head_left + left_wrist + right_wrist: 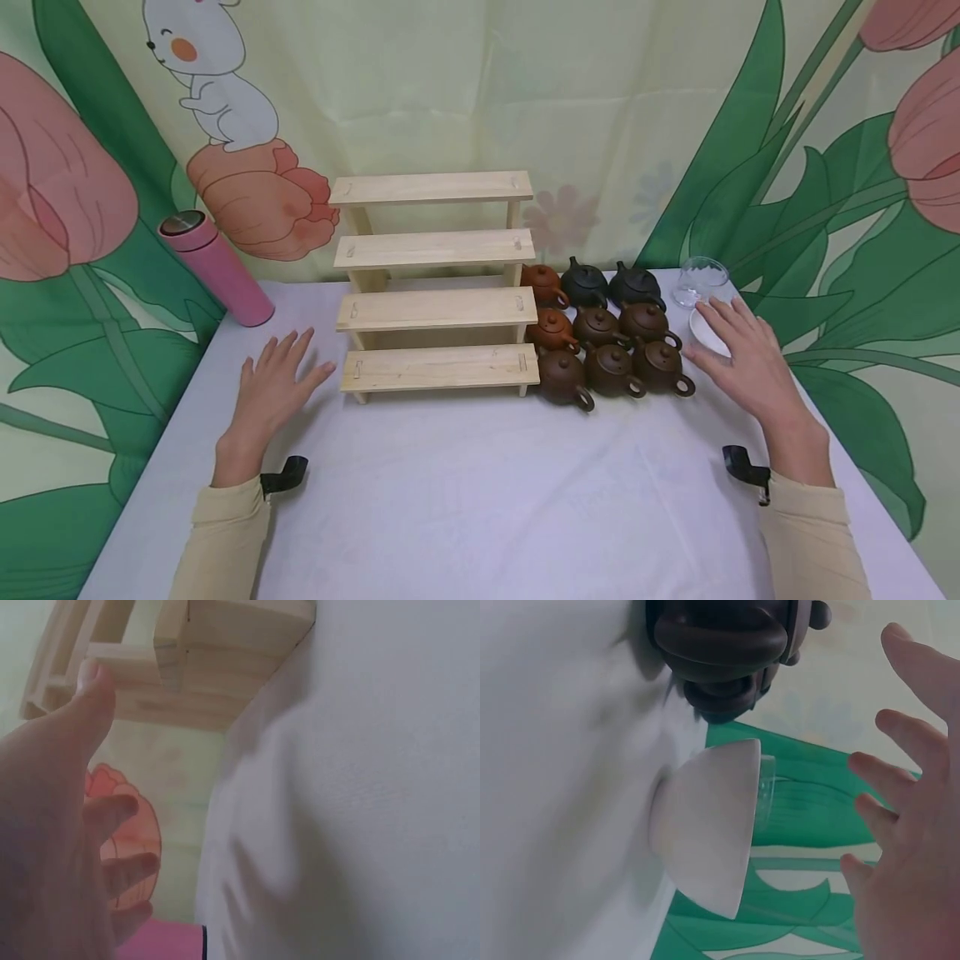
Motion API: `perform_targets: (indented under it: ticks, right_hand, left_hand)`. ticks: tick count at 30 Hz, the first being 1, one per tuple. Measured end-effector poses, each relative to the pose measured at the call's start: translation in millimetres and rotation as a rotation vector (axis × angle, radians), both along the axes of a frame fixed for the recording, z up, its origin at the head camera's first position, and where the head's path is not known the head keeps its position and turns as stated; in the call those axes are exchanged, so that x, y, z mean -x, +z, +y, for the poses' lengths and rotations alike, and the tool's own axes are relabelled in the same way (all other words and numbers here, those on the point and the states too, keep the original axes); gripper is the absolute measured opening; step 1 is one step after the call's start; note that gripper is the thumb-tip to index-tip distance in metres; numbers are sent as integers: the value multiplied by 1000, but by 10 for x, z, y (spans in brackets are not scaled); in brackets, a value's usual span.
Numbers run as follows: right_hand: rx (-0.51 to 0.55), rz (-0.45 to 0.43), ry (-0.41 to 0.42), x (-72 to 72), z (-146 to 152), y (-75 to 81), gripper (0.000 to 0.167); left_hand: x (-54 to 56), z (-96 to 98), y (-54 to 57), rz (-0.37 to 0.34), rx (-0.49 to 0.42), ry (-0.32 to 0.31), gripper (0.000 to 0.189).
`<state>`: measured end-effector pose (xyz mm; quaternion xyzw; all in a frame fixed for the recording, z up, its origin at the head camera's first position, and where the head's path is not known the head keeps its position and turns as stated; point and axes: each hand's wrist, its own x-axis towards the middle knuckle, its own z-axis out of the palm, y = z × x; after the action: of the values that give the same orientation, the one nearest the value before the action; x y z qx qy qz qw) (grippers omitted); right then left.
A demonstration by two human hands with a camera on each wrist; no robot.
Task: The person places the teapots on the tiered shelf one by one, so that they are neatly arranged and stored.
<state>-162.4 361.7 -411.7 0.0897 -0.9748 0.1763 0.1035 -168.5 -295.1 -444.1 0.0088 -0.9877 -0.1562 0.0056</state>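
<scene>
My left hand [272,390] hovers over the cloth with spread fingers and holds nothing. To its right stands a four-step wooden rack [438,310] with bare shelves. My right hand [742,358], fingers apart and holding nothing, is above a white bowl [706,829], which it partly covers in the head view. Left of that hand, several small teapots stand in rows beside the rack: dark brown ones [663,365], black ones [634,285] and reddish-brown ones [552,329]. Behind the bowl is a clear glass cup [701,279].
A pink thermos [225,275] with a dark cap stands at the table's back left. White cloth [495,492] covers the table. Behind it hangs a printed curtain [585,108] with tulips and a rabbit. Each wrist carries a small black camera [285,475].
</scene>
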Motion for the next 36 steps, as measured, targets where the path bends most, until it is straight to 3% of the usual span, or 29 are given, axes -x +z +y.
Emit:
perform_targets:
  ticks: [8,17,24,30,36]
  right_hand:
    - [10,-20,22,-91,-33,-21,71]
    - [25,-82,-3,-139,-95,-85,69]
    - [43,-93,2,-178,-115,-117,65]
    - [58,-154,-32,-203,-139,-130,65]
    - [84,-161,-34,-205,-132,-176,60]
  left_hand:
    - [-12,62,-36,-31,-49,-60,81]
    - [-29,126,-74,-106,-117,-79,85]
    - [-70,186,-74,-148,-156,-63,87]
    - [-93,219,-77,-127,-181,-51,85]
    - [-96,249,-104,-127,-240,-23,85]
